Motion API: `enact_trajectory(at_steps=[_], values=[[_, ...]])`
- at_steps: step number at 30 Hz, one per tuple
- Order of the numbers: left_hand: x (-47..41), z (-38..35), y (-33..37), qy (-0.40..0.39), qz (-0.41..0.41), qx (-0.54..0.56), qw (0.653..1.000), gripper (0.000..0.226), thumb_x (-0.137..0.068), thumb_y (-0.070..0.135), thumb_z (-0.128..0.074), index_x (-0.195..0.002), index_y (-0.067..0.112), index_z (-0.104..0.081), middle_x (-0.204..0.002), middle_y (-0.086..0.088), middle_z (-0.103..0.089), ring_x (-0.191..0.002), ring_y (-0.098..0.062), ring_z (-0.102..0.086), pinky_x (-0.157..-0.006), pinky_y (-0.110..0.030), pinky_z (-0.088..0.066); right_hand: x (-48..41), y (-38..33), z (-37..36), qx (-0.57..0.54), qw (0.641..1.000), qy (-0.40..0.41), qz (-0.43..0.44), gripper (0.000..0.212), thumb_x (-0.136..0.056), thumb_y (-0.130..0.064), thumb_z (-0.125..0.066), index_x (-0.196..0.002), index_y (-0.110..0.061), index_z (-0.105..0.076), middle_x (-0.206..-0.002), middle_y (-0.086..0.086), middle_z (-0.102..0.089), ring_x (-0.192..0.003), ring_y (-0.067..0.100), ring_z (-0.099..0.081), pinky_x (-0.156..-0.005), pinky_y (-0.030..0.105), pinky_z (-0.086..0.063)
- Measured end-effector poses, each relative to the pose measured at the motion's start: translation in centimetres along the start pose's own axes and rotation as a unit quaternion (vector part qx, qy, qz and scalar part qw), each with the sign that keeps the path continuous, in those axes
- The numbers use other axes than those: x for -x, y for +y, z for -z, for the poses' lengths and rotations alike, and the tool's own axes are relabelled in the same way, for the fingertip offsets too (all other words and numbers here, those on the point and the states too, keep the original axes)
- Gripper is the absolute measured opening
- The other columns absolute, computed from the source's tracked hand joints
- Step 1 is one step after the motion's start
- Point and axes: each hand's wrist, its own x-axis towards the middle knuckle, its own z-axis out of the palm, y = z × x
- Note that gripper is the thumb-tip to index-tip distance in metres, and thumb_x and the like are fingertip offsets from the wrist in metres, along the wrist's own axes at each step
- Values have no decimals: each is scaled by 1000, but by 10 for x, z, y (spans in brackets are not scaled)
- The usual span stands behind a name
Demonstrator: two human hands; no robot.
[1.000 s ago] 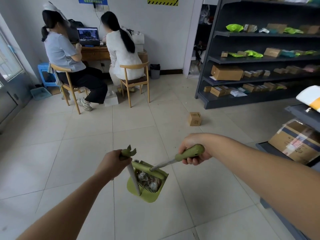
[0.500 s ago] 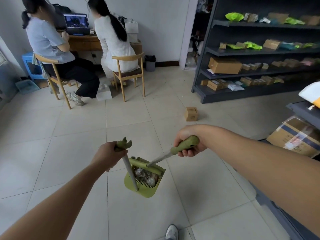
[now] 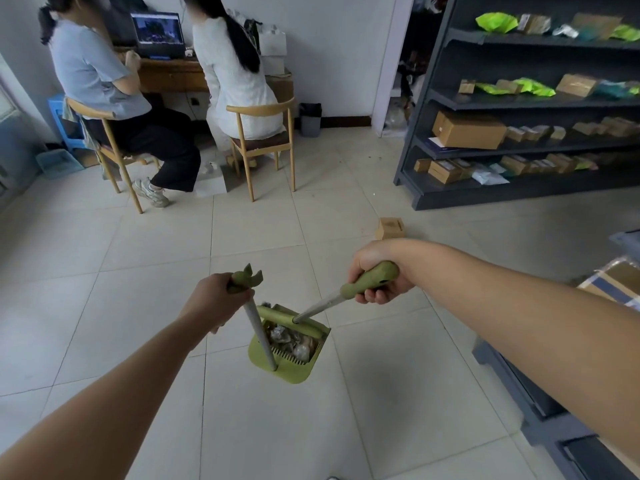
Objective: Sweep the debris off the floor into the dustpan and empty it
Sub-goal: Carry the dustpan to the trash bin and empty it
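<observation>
Over the tiled floor (image 3: 398, 393), the left hand (image 3: 211, 301) is closed around the dustpan handle (image 3: 258, 327), while the right hand (image 3: 381, 271) grips the broom handle (image 3: 369, 281). Between them the green dustpan (image 3: 287, 370) holds crumpled debris (image 3: 294, 342). Farther off, a small cardboard box (image 3: 390, 228) sits on the floor before dark shelving (image 3: 519, 102).

debris (image 3: 292, 342) in dustpan (image 3: 277, 370) | shelves (image 3: 519, 150) right (chairs (image 3: 266, 147) behind)
</observation>
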Motion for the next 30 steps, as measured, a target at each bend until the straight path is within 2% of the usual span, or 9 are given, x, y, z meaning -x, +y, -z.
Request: enact_trajectory(at_steps=[18, 25, 30], values=[[-94, -18, 51, 13, 12, 9, 1000, 10, -86, 25, -61, -79, 18, -62, -51, -2, -49, -31, -17, -43, -36, -23, -38, -51, -41, 92, 11, 1000, -6, 2, 23, -95, -15, -43, -92, 5, -54, -67, 11, -54, -33, 10, -46, -32, 14, -35], [-141, -14, 58, 4, 12, 4, 1000, 18, -86, 25, -61, -69, 22, -55, -49, -1, -49, -28, -13, -41, -36, -22, -38, -77, -67, 113, 11, 1000, -3, -3, 21, -95, -14, -43, -92, 4, -55, -66, 12, -55, -34, 11, -46, -33, 15, -36], [-183, -8, 62, -6, 8, 6, 1000, 13, -86, 25, -61, -75, 18, -60, -50, -2, -48, -31, -16, -42, -37, -22, -37, -99, -93, 127, 2, 1000, 0, -6, 21, -95, -14, -42, -90, 4, -54, -66, 12, -54, -34, 10, -45, -33, 14, -36]])
